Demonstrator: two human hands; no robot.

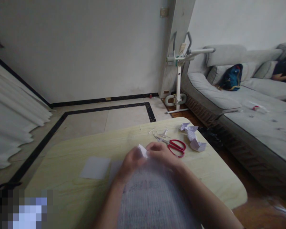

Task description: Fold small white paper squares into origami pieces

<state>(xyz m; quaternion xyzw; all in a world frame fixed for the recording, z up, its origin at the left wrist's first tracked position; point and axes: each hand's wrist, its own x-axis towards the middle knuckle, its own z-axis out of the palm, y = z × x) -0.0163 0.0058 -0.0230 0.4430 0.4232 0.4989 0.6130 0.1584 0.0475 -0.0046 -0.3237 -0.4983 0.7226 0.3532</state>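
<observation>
The small folded white paper piece [142,150] looks matt; at its three o'clock, metal-bladed scissors [168,143] have glossy, plastic-looking red loop handles [177,141]; the pale-yellow, round-cornered tabletop [69,159] looks smooth, wood-grained.

Held paper [142,150] left of scissors [171,145] on table [220,181]

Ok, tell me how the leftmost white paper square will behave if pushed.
The white paper square is probably light and floppy, looking thin. It would likely slide, not roll, lying flat on the pale wood-grained table.
</observation>
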